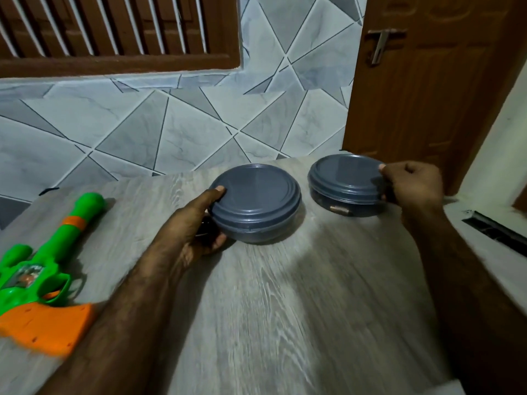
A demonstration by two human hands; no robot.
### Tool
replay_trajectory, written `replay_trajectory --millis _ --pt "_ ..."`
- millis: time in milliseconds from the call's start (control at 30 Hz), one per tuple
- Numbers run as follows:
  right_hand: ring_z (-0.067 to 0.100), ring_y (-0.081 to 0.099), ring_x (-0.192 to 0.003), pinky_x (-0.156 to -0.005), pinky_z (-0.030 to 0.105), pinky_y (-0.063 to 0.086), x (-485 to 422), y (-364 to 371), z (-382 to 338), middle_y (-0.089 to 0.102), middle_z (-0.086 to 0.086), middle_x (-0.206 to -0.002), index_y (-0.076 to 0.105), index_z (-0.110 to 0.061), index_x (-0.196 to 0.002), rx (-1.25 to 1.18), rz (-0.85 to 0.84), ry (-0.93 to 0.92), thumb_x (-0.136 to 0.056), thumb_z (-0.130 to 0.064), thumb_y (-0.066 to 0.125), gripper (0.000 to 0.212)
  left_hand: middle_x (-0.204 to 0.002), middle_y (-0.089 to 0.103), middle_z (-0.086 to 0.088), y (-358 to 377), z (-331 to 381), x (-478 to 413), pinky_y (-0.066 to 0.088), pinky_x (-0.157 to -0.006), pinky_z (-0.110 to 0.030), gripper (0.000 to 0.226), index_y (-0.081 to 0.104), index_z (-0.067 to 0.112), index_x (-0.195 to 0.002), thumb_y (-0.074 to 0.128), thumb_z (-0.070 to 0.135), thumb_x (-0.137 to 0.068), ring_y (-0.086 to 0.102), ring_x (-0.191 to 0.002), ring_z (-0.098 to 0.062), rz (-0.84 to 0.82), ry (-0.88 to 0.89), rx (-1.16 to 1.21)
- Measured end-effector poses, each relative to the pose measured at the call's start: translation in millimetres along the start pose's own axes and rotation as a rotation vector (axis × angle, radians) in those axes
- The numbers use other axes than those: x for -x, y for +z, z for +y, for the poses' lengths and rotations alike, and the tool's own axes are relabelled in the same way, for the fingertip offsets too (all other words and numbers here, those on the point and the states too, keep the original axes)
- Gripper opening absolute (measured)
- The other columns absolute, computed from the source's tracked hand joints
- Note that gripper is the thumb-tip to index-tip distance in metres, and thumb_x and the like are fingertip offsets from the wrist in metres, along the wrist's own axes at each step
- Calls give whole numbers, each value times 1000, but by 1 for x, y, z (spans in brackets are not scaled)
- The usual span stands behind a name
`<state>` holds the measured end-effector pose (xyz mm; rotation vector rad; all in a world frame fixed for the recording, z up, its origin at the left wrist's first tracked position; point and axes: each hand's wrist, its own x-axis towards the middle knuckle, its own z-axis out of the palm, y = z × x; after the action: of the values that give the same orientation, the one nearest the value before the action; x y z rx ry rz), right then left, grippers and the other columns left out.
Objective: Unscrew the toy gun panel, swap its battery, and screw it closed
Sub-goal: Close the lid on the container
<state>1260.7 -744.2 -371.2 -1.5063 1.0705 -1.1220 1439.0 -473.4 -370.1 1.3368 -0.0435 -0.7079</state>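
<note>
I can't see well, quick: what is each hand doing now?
Left hand: grips the left grey tub.
Right hand: grips the right grey tub.

place: home room | cues: tiled wall (pixel 171 124), wooden door (pixel 427 95), louvred window (pixel 114 27), wood-grain table (pixel 285 309)

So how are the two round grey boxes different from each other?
The left box sits nearer; the right box is farther back, by the far edge of the table. The left hand holds the left box, thumb on its lid; the right hand pinches the right box's rim. A small brown thing shows through the right box's wall; I see none in the left box. Both are round, grey, lidded.
</note>
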Motion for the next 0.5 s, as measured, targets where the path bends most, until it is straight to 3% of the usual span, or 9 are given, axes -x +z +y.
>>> replay_trajectory --millis 100,267,433,500 --pt "31 68 -93 -74 43 60 -15 3 3 68 12 -100 66 -11 -93 73 43 -27 -86 -24 71 16 -92 63 -10 3 1 -13 55 -49 -29 33 62 15 -97 79 35 -78 63 -83 -23 -1 21 -41" --pt "26 64 -92 -73 37 56 -21 9 1 67 12 -100 66 -6 -93 144 -4 -71 -87 -23 70 18 -88 66 -8 8 6 -33 56 -54 -30 32 64 15 -99 78 35 -78 65 -82 -23 3 13 -63" --pt "23 64 -88 -80 37 54 -28 21 -4 63 -1 -87 64 -19 -82 171 -62 3 -87 -24 70 9 -83 67 -8 19 9 -49 59 -67 -34 36 67 10 -100 78 36 -78 65 -79 -23 -5 -25 -42" --pt "20 64 -85 -81 38 54 -29 22 -4 64 -3 -86 64 -22 -80 202 -55 15 -86 -24 70 9 -77 69 -8 23 8 -50 55 -64 -32 39 69 5 -101 79 35 -77 64 -75 -23 -9 -51 -23"
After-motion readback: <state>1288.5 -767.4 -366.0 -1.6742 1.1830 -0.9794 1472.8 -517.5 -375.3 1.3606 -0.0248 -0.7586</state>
